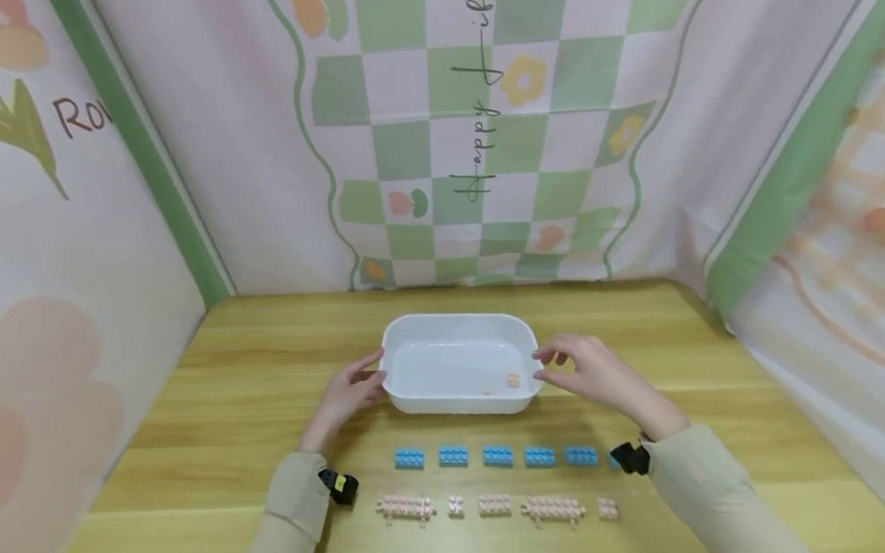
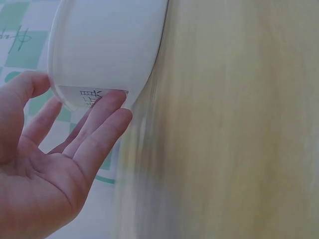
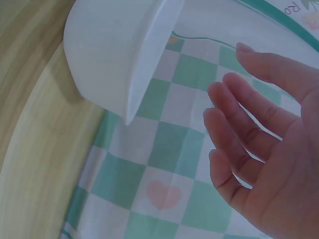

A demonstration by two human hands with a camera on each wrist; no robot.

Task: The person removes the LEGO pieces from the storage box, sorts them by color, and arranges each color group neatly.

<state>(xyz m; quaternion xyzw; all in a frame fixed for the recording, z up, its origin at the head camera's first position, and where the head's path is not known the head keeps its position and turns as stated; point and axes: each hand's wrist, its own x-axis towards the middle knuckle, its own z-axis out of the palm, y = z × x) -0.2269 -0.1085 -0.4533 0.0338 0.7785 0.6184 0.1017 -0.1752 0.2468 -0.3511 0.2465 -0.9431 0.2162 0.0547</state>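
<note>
A white rectangular plastic basin [image 1: 460, 405] stands on the table between both hands, with small orange pieces [image 1: 513, 380] at its inner right end. My left hand [image 1: 351, 394] is at the basin's left end. In the left wrist view, its loosely extended fingers [image 2: 102, 134] touch the outer wall by a printed label [image 2: 84, 94], the thumb right at the rim. My right hand [image 1: 586, 369] is beside the right end, fingers relaxed and slightly bent. The right wrist view shows a gap between those fingertips [image 3: 217, 119] and the basin wall [image 3: 109, 50].
Several blue building bricks [image 1: 453, 456] lie in a row in front of the basin, the rightmost partly behind the right wrist camera [image 1: 632, 459]. Nearer is a row of pink brick pieces [image 1: 494, 505], some long with side parts. Behind the wooden table [image 1: 280, 335] hangs a checkered curtain [image 1: 450, 142].
</note>
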